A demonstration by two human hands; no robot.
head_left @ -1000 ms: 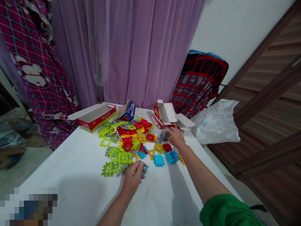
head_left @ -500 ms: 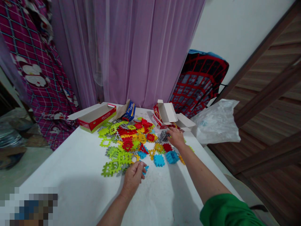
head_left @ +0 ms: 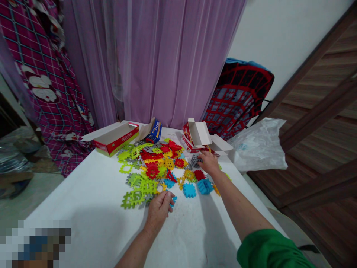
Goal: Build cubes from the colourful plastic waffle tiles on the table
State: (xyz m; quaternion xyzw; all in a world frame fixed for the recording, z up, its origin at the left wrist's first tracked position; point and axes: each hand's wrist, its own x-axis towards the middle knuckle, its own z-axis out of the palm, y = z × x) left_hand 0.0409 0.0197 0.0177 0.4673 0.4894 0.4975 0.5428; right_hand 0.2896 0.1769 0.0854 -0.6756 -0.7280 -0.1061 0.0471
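Many interlocking plastic building pieces [head_left: 152, 171] in green, red, yellow, grey and blue lie heaped on the white table. My left hand [head_left: 160, 206] is at the near edge of the heap, its fingers curled round a blue building piece [head_left: 174, 201] that mostly hides behind them. Farther off to the right, my right hand [head_left: 209, 162] has its fingertips on a grey cube [head_left: 196, 160] built from such pieces. A blue cube [head_left: 204, 186] stands just below that hand. Beside it lies a flat blue square piece [head_left: 189, 190].
An opened red and green box [head_left: 115, 140] is at the back left, a blue box [head_left: 153, 132] behind the heap. Another opened red box [head_left: 192, 139] stands at the back right. A white plastic bag [head_left: 258, 145] hangs over the table's right edge.
The view has shifted very slightly, moving everything a little to the right. Both hands keep their places by the blue piece and the grey cube.
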